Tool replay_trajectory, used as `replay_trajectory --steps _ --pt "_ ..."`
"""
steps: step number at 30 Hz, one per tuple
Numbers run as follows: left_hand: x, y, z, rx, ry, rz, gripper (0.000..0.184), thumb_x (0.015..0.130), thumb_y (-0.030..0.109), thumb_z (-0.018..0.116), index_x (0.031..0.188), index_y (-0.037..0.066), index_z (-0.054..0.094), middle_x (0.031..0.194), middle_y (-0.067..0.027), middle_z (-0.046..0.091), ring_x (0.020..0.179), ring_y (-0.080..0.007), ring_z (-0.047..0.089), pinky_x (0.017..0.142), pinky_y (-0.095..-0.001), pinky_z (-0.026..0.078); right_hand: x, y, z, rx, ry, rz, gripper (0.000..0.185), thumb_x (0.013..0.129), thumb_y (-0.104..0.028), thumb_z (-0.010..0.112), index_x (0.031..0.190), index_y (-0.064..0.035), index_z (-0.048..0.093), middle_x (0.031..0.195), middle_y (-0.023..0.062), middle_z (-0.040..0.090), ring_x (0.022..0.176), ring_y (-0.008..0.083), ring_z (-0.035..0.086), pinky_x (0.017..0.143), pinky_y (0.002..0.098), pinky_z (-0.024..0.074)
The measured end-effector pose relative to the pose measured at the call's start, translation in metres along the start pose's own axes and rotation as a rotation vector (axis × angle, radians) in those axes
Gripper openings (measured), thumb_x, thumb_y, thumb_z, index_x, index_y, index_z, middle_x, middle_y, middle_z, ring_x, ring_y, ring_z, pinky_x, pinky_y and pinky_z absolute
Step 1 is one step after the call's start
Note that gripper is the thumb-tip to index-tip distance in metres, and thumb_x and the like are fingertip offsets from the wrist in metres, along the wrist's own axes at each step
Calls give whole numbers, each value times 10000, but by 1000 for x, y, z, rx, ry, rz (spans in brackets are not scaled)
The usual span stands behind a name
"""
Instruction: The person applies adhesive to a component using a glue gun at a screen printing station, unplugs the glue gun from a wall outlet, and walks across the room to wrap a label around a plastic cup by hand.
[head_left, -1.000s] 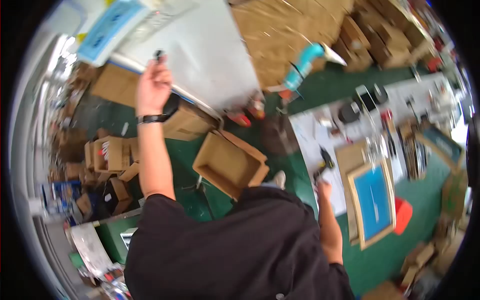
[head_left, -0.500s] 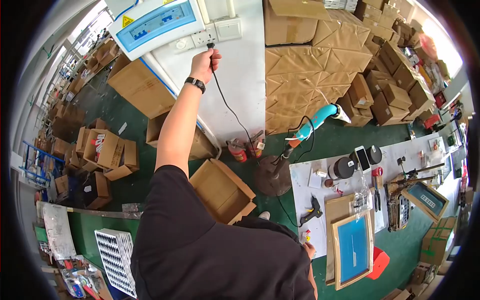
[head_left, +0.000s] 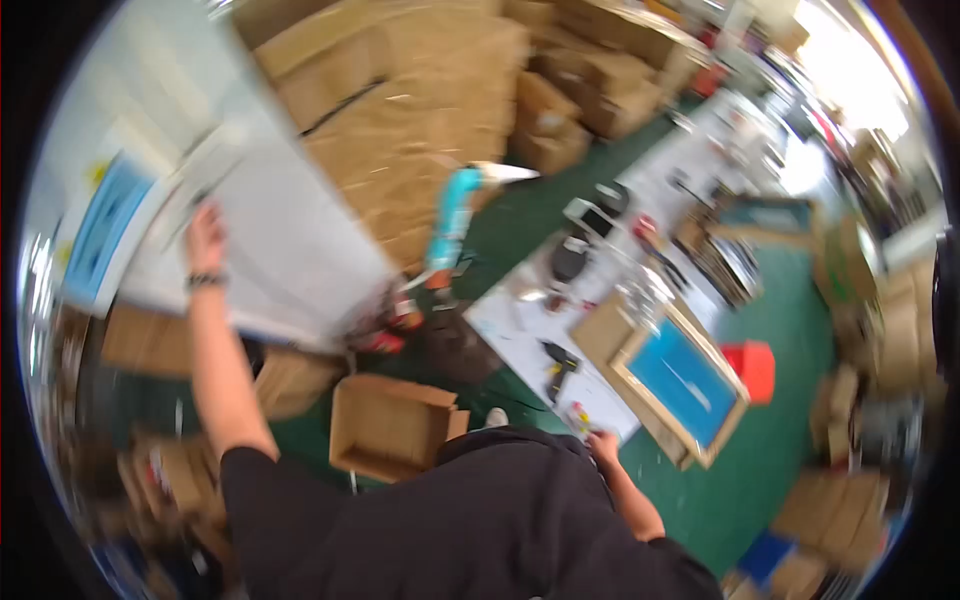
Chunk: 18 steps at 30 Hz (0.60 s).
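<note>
My left hand (head_left: 205, 238), blurred, is closed around a black plug (head_left: 203, 197) at the wall socket (head_left: 190, 205). The plug's thin dark cord (head_left: 262, 283) trails down along the white wall. By the near edge of the white-topped table (head_left: 510, 318), my right hand (head_left: 603, 449) has its fingers curled. Just beyond those fingers is a small red and yellow item (head_left: 578, 416); whether they hold it is unclear. A black glue gun (head_left: 561, 368) lies on the table close by.
A blue-screened wooden frame (head_left: 684, 384) rests at the table's edge, beside a red stool (head_left: 752, 372). An open carton (head_left: 392, 428) sits on the floor before me. A teal tool (head_left: 455, 215) rises from a stand. The breaker box (head_left: 110, 232) is left of my hand.
The view has swung round to the right and is blurred, so the wall and my left hand now appear farther left. My left hand stays at the socket with the plug.
</note>
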<state>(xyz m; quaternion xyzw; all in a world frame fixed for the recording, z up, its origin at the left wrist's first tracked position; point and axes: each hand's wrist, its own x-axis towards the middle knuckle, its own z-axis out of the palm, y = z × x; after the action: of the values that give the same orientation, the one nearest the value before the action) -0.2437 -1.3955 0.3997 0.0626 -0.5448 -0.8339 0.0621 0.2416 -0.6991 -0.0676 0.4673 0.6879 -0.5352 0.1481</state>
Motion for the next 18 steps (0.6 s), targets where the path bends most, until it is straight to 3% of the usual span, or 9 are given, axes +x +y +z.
replay_trajectory --steps 3,6,11,18 --pt "-2 7 -1 -30 -209 -121 202 1043 205 638 933 55 715 757 -30 668 559 -100 531 476 -237 407 -31 -29 14 5 -19 -2 323 888 -123 619 1107 74 752 860 155 743 685 223 713 609 326 561" --pt "0 16 -13 -33 -276 -156 195 1047 209 639 944 60 712 759 -20 662 559 -93 523 476 -233 403 -47 -35 15 29 -2 9 326 884 -122 618 1112 73 747 874 163 753 690 232 734 627 332 576" --pt "46 42 -76 -22 -220 -109 184 1052 216 641 963 69 706 762 -3 653 558 -81 510 477 -227 396 -47 -31 13 25 15 28 338 864 -130 624 1104 70 754 837 158 758 664 237 733 654 339 582" --pt "9 41 -10 34 -44 -4 170 1060 226 644 990 81 699 767 21 640 558 -64 493 479 -219 386 -37 -8 11 62 8 81 315 871 -131 600 1073 46 766 771 135 751 652 222 725 655 325 571"
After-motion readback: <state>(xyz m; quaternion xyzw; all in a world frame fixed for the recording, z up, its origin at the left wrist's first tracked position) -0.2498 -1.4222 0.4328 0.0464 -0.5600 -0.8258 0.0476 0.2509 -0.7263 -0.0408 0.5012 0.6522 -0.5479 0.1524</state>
